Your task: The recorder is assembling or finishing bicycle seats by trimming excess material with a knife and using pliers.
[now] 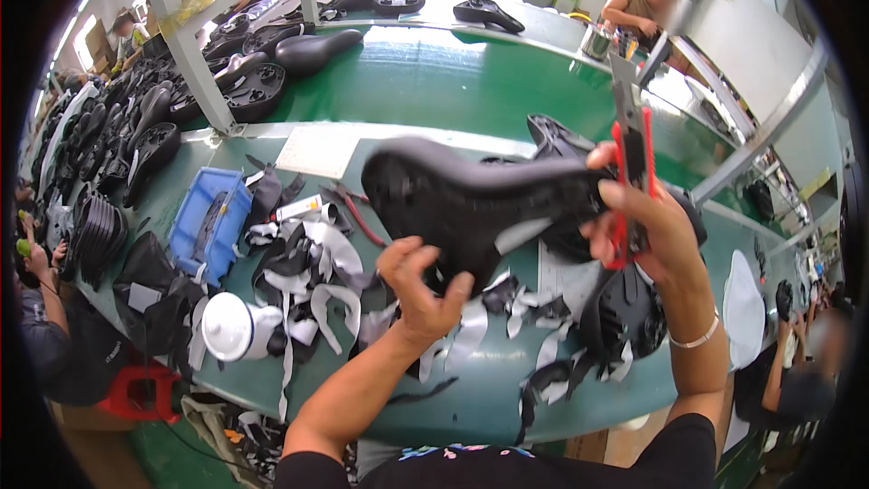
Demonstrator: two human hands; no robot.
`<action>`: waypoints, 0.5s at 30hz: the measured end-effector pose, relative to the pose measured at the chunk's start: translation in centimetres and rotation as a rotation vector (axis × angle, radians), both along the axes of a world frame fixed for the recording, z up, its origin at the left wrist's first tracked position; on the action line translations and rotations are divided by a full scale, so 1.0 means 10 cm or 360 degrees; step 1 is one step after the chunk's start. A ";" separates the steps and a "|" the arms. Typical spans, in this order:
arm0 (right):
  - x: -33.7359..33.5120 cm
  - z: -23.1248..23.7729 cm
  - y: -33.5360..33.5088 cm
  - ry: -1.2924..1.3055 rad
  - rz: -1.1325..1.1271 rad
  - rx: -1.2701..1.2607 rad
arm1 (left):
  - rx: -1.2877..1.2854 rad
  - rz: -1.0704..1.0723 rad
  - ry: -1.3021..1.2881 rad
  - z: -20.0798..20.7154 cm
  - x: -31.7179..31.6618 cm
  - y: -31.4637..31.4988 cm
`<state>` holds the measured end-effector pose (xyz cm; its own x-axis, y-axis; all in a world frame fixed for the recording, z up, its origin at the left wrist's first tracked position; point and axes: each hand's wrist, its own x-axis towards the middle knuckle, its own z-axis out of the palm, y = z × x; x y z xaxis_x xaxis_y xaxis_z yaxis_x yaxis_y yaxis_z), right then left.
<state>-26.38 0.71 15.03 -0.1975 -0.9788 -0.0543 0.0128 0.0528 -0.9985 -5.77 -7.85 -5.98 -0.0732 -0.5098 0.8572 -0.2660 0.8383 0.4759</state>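
Above the bench I hold a black bicycle saddle (462, 190), its underside partly turned toward me and slightly blurred. My left hand (421, 294) grips its wide rear from below, thumb and fingers curled on the edge. My right hand (647, 222) is closed round a red utility knife (634, 158), whose blade points up and away. Fingertips of that same hand also touch the narrow nose of the saddle. Beneath lie black and white trimmed scraps (335, 263). Another saddle (625, 312) rests on the bench below my right hand.
A blue bin (210, 222), a white lidded mug (231, 326) and red-handled pliers (362, 222) stand or lie at left. Many saddles (154, 140) are heaped farther left. A metal post (190, 54) rises before the green conveyor (434, 72). Other people (638, 14) work around.
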 end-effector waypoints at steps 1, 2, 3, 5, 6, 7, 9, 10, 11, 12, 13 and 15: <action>0.09 0.03 0.24 0.0060 0.0018 0.0003 | -0.0250 -0.0121 -0.0046 0.10 0.03 0.12; 0.15 0.10 0.45 0.0121 0.0037 0.0056 | -0.0403 -0.0217 -0.0079 0.23 0.06 0.24; 0.18 0.17 0.59 0.0228 0.0109 0.0126 | -0.0432 -0.0282 -0.0014 0.40 0.07 0.38; 0.23 0.30 0.82 0.0362 0.0203 0.0274 | -0.0436 -0.0270 0.0023 0.78 0.12 0.59; 0.25 0.32 0.88 0.0402 0.0279 0.0242 | -0.0425 -0.0190 -0.0013 0.99 0.13 0.67; 0.26 0.34 0.92 0.0606 0.0504 0.0106 | -0.0224 -0.0357 -0.0446 1.17 0.22 0.68; 0.26 0.31 0.95 0.0894 0.0773 -0.0154 | 0.0208 -0.1008 -0.1003 1.44 0.25 0.61; 0.24 0.30 0.97 0.1113 0.0816 -0.0146 | 0.0423 -0.1155 -0.1146 1.52 0.28 0.60; 0.26 0.17 0.96 0.1212 0.0661 -0.0439 | 0.0620 -0.1230 -0.1179 1.52 0.32 0.59; 0.26 0.06 0.93 0.1306 0.0527 -0.0588 | 0.0761 -0.1221 -0.1088 1.49 0.34 0.55; 0.25 -0.07 0.90 0.1310 0.0323 -0.0836 | 0.0959 -0.1180 -0.0890 1.43 0.40 0.54; 0.27 -0.35 1.02 0.0833 0.0054 -0.0219 | 0.1470 -0.1097 -0.0387 1.24 0.54 0.53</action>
